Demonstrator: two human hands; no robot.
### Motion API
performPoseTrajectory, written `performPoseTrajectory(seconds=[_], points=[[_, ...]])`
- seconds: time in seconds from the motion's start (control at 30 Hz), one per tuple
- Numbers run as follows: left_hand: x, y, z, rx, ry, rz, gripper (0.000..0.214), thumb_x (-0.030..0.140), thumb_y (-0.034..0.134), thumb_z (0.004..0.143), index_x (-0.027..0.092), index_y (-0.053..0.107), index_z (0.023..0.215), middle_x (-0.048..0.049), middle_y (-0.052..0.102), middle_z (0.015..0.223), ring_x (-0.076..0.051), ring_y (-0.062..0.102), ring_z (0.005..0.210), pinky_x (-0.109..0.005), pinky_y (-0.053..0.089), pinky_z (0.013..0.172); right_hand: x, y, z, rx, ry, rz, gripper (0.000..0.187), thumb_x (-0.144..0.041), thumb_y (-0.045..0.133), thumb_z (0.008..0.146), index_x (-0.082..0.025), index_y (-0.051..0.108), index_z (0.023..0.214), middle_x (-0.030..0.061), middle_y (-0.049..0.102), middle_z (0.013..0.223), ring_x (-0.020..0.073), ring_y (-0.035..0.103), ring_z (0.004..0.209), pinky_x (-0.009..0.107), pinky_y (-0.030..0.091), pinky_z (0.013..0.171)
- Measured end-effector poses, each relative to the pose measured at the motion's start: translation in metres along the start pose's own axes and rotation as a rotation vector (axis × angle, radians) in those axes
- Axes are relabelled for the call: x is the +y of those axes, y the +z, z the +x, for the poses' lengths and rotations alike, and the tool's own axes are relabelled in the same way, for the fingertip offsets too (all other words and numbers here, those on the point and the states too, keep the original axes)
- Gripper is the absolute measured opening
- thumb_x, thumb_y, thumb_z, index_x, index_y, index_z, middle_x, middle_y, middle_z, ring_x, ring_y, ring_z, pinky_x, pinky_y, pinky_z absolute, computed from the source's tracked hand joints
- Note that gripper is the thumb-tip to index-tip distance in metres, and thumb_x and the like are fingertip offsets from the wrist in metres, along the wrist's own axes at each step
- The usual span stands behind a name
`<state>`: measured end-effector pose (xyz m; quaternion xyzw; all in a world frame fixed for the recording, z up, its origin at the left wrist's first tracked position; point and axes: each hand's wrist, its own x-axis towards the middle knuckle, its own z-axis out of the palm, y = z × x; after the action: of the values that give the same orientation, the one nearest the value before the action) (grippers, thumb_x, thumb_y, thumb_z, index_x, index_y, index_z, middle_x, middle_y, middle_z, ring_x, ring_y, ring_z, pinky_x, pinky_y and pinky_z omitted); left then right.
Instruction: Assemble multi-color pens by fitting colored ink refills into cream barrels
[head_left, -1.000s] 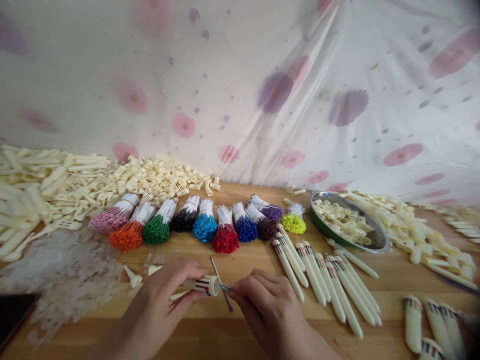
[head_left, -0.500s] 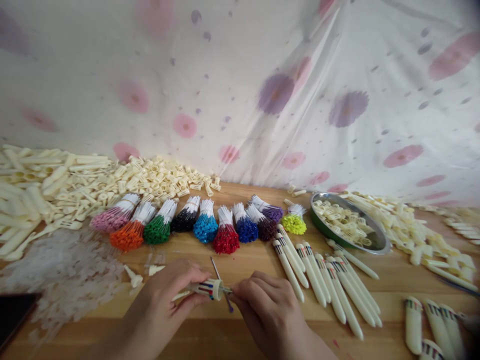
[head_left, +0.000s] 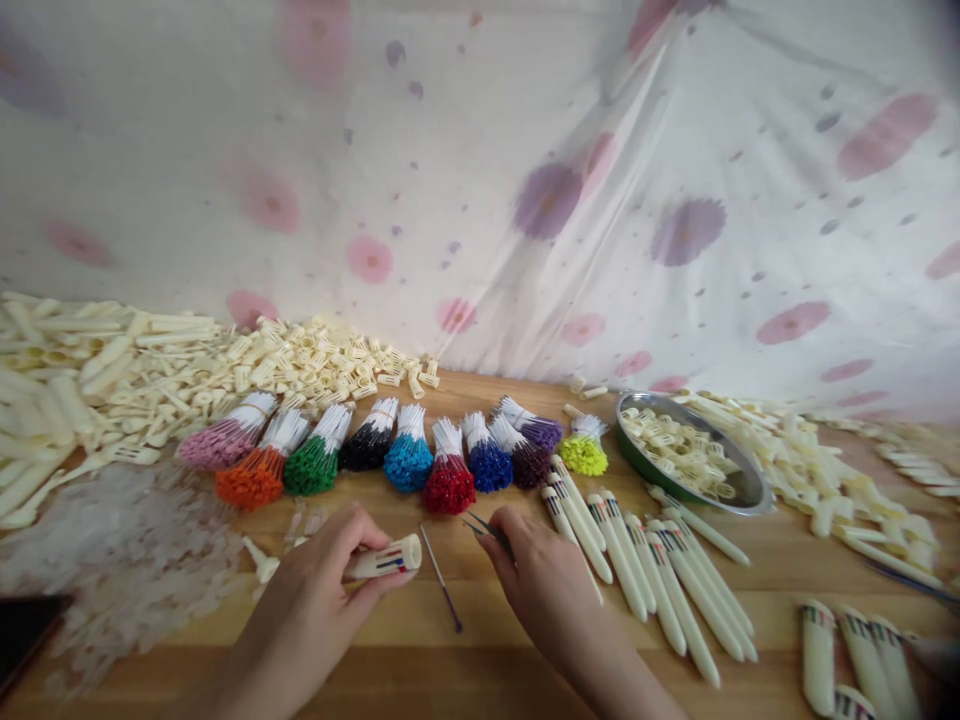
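Observation:
My left hand (head_left: 326, 580) is closed round a cream pen barrel (head_left: 386, 558) with coloured stripes, its open end pointing right. My right hand (head_left: 540, 580) pinches dark metal tweezers (head_left: 484, 527), whose tips point toward the red refill bundle (head_left: 448, 482). A single thin purple refill (head_left: 441, 578) lies on the wooden table (head_left: 480, 660) between my hands. Behind them runs a row of refill bundles: pink (head_left: 217, 440), orange (head_left: 251, 475), green (head_left: 311, 462), black (head_left: 365, 447), light blue (head_left: 409, 462), dark blue (head_left: 489, 462), purple (head_left: 529, 440) and yellow (head_left: 582, 452).
Several assembled pens (head_left: 652, 570) lie right of my right hand, more at the lower right (head_left: 847, 660). A metal bowl (head_left: 750, 495) holds cream clips. Heaps of cream parts (head_left: 150, 360) and clear bits (head_left: 112, 560) fill the left. A flowered sheet (head_left: 525, 200) hangs behind.
My right hand has pulled the tweezers away from the barrel's open end and moved up toward the red bundle. My left hand has lifted the barrel slightly and tilted it.

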<state>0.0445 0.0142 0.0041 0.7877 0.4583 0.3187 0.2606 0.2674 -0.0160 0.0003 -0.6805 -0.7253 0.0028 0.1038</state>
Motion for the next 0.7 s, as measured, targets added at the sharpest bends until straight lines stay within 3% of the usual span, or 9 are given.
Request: performPoseTrajectory(seconds=[0.1, 0.2, 0.33, 0.47, 0.57, 0.7], points=[[-0.005, 0.004, -0.001, -0.006, -0.037, 0.014, 0.013, 0.031, 0.060, 0.079, 0.024, 0.050, 0.076, 0.0043, 0.061, 0.069, -0.016, 0.064, 0.060, -0.024, 0.049, 0.053, 0.002, 0.018, 0.004, -0.049, 0.064, -0.096, 0.008, -0.022, 0.058, 0.084, -0.017, 0.057, 0.077, 0.0074, 0.068, 0.077, 0.0237, 0.064, 0.077, 0.025, 0.037, 0.052], [-0.008, 0.007, -0.003, -0.034, -0.059, 0.000, 0.014, 0.035, 0.059, 0.080, 0.024, 0.049, 0.078, 0.0040, 0.062, 0.070, -0.017, 0.064, 0.062, -0.024, 0.049, 0.054, 0.005, 0.022, 0.007, -0.047, 0.078, -0.097, 0.012, -0.027, 0.059, 0.084, -0.018, 0.057, 0.075, 0.0063, 0.068, 0.076, 0.0236, 0.064, 0.076, 0.025, 0.036, 0.053], [-0.006, 0.009, -0.002, -0.027, -0.082, -0.014, 0.015, 0.036, 0.057, 0.080, 0.024, 0.049, 0.077, 0.0040, 0.063, 0.069, -0.017, 0.064, 0.060, -0.025, 0.048, 0.054, 0.024, 0.009, 0.017, 0.029, 0.176, -0.088, 0.020, -0.026, 0.043, 0.092, -0.020, 0.054, 0.077, 0.0030, 0.066, 0.071, 0.0183, 0.063, 0.067, 0.025, 0.034, 0.054], [-0.006, 0.009, -0.001, -0.004, -0.081, -0.019, 0.015, 0.037, 0.057, 0.079, 0.024, 0.050, 0.075, 0.0045, 0.062, 0.066, -0.017, 0.063, 0.057, -0.024, 0.047, 0.051, 0.056, -0.005, 0.032, 0.142, 0.317, -0.085, 0.029, -0.028, 0.027, 0.096, -0.019, 0.052, 0.084, 0.0059, 0.066, 0.078, 0.0194, 0.063, 0.072, 0.026, 0.035, 0.058], [-0.009, 0.012, -0.001, -0.026, -0.066, -0.038, 0.017, 0.039, 0.057, 0.079, 0.025, 0.050, 0.074, 0.0047, 0.061, 0.065, -0.016, 0.063, 0.057, -0.023, 0.048, 0.052, 0.069, -0.009, 0.041, 0.141, 0.346, -0.073, 0.026, -0.032, 0.030, 0.096, -0.019, 0.051, 0.091, 0.0048, 0.066, 0.080, 0.0186, 0.062, 0.072, 0.025, 0.036, 0.058], [-0.012, 0.016, -0.002, -0.034, -0.074, -0.042, 0.018, 0.039, 0.059, 0.078, 0.025, 0.050, 0.073, 0.0047, 0.063, 0.065, -0.017, 0.064, 0.058, -0.023, 0.048, 0.052, 0.070, -0.012, 0.055, 0.048, 0.338, -0.100, 0.023, -0.036, 0.039, 0.094, -0.018, 0.052, 0.100, 0.0049, 0.066, 0.082, 0.0187, 0.062, 0.074, 0.025, 0.038, 0.058]])
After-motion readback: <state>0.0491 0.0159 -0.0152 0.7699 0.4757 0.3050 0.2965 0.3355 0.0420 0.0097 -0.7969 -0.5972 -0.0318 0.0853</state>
